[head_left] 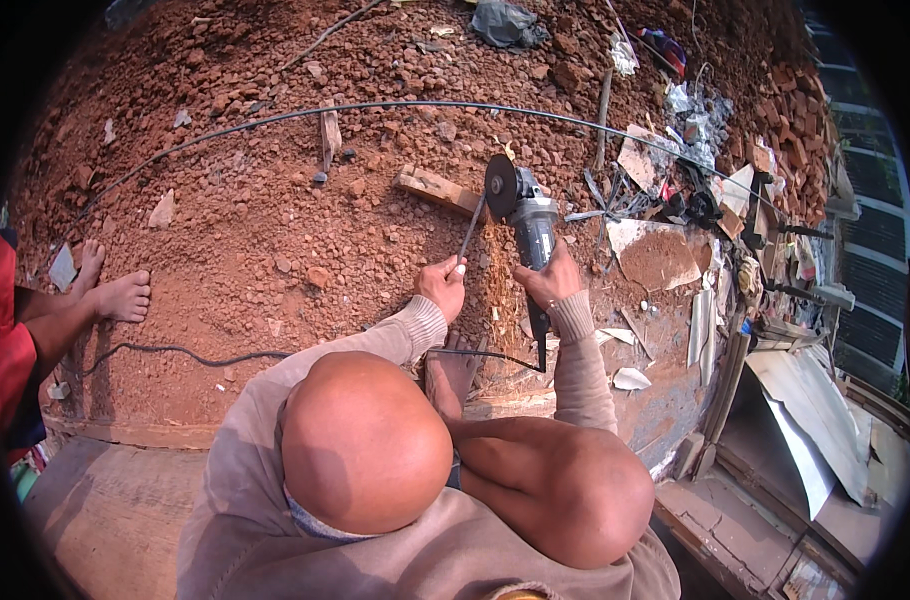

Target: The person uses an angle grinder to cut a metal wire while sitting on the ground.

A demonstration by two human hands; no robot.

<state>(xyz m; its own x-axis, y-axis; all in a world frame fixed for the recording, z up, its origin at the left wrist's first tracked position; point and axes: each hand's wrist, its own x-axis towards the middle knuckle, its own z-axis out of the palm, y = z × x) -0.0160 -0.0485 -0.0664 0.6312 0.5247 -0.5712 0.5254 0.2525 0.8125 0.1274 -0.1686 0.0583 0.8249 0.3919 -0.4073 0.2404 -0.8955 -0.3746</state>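
In my right hand (553, 278) is an angle grinder (535, 232), its grey-black body gripped with the tail end toward me. Its dark round cutting disc (501, 186) stands at the far end. My left hand (441, 288) pinches a thin grey metal rod (471, 228), which slants up and away. The rod's far tip is at the disc's edge; whether they touch I cannot tell. Just left of the disc lies a short wooden block (439, 188) on the red soil. A black power cord (205, 358) leads left from the grinder's tail, passing near my foot (449, 378).
Another person's bare feet (119, 296) are at the left. A long black cable (375, 106) arcs across the rubble beyond the grinder. Metal scraps and foil litter (697, 122) lie to the right, near stacked bricks (803, 125). Bent sheets (813, 420) rest at lower right.
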